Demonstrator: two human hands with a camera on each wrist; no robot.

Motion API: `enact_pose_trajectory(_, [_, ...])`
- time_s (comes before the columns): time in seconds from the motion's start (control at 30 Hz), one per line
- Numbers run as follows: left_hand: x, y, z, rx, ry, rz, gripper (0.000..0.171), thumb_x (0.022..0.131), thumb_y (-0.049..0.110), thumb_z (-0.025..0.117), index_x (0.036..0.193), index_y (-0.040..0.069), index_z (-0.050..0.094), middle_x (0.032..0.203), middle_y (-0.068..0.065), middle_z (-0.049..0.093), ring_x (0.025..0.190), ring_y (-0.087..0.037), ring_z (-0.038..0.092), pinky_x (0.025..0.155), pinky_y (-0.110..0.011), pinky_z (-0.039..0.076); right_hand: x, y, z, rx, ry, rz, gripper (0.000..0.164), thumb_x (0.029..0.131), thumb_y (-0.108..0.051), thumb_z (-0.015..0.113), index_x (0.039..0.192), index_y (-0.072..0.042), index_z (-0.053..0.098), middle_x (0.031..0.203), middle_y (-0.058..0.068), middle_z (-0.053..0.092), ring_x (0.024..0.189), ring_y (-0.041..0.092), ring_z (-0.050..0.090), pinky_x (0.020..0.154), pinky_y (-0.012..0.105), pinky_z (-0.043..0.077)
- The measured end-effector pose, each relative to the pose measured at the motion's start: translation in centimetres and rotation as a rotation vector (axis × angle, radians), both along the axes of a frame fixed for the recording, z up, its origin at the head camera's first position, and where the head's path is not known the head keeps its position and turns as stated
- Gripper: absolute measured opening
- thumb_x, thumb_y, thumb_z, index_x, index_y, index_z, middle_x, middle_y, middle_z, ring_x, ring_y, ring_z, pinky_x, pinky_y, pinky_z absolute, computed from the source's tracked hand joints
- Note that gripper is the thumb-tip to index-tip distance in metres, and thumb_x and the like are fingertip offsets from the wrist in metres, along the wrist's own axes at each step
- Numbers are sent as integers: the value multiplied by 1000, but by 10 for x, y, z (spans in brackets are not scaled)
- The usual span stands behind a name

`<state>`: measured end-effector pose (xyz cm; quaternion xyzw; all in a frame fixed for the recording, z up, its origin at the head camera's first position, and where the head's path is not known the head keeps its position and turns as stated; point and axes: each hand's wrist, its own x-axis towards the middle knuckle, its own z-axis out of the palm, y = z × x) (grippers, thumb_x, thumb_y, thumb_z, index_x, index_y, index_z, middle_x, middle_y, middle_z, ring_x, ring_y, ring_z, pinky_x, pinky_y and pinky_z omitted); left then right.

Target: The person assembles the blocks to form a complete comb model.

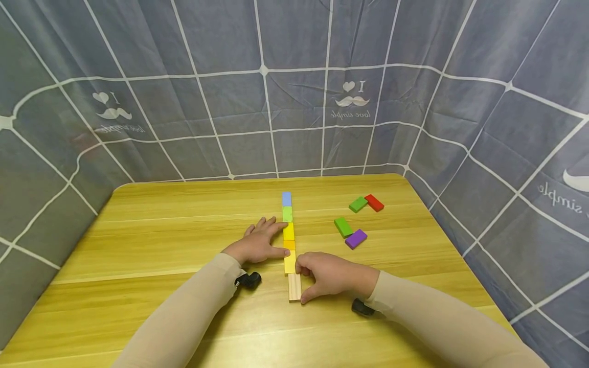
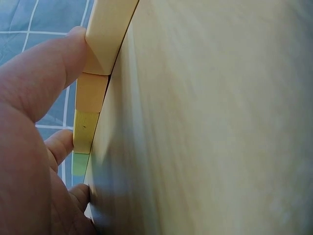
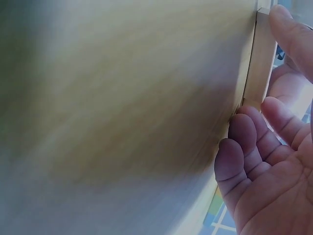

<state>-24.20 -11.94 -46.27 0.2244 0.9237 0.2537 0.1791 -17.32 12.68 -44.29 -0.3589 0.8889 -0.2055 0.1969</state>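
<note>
A straight row of small blocks runs away from me: a plain wooden block (image 1: 294, 287) nearest, then a pale yellow block (image 1: 289, 263), an orange block (image 1: 289, 245), a yellow block (image 1: 288, 231), a light green block (image 1: 287, 213) and a blue block (image 1: 287, 199). On the row's left side, my left hand (image 1: 258, 244) has its thumb against the pale yellow block and its index fingertip at the yellow one. From the right, my right hand (image 1: 336, 276) touches the wooden block's long side, thumb by its near end, index finger (image 3: 281, 117) by its far end.
To the right lie loose blocks: a green block (image 1: 342, 227) against a purple block (image 1: 356, 238), and farther back another green block (image 1: 358, 204) beside a red block (image 1: 374, 203). A grey gridded curtain (image 1: 294, 97) hangs around the wood-grain table (image 1: 184, 220).
</note>
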Motion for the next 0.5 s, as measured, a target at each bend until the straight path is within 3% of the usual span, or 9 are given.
enact_pose_trajectory(0.5, [-1,0,-2,1,9,0,88,94,60,70,167,27,33,178,-13,13,165,-42,1,130,-66,1,-1,-4,0,7,13,6,51,80,-45,92,108,-17,59,91,-4,58,78,5,47,72,22,43])
